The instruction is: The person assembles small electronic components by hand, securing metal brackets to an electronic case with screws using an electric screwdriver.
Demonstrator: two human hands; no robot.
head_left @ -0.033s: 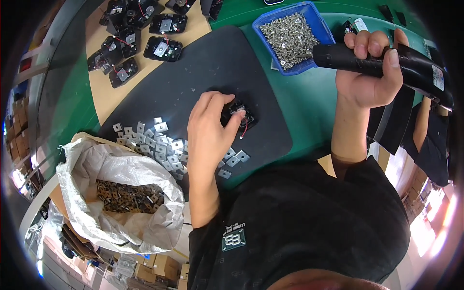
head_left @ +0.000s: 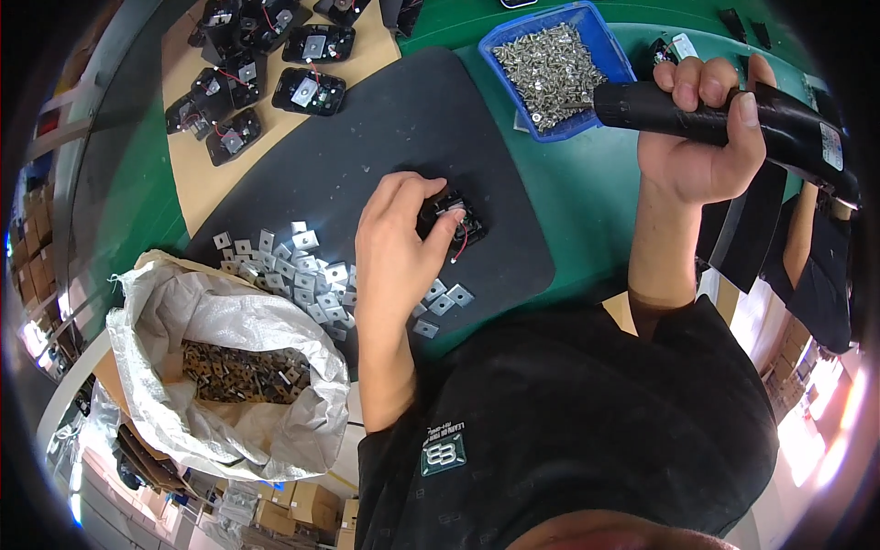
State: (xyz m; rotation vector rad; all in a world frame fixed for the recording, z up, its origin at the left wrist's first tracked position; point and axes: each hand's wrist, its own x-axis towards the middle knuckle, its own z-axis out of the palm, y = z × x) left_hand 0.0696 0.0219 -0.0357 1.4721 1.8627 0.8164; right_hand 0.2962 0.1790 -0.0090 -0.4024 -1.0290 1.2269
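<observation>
My left hand [head_left: 396, 234] is closed around the edge of a small black plastic housing [head_left: 469, 225] lying on the dark mat. A red wire with a white plug sticks out of it beside my thumb; my fingers cover part of the housing. Raised at the right, my right hand [head_left: 701, 128] grips a black electric screwdriver [head_left: 788, 128] with its fingers wrapped round the body. The screwdriver's front end points left, and its bit reaches to the edge of a blue bin [head_left: 626, 69] full of silvery screws [head_left: 550, 73].
Small square metal plates [head_left: 312, 275] lie scattered left of my left hand. Several black housings [head_left: 312, 92] with wires rest on cardboard [head_left: 367, 78] at the upper left. An open white woven sack [head_left: 229, 321] holds small metal parts. Another person's arm [head_left: 801, 234] shows at far right.
</observation>
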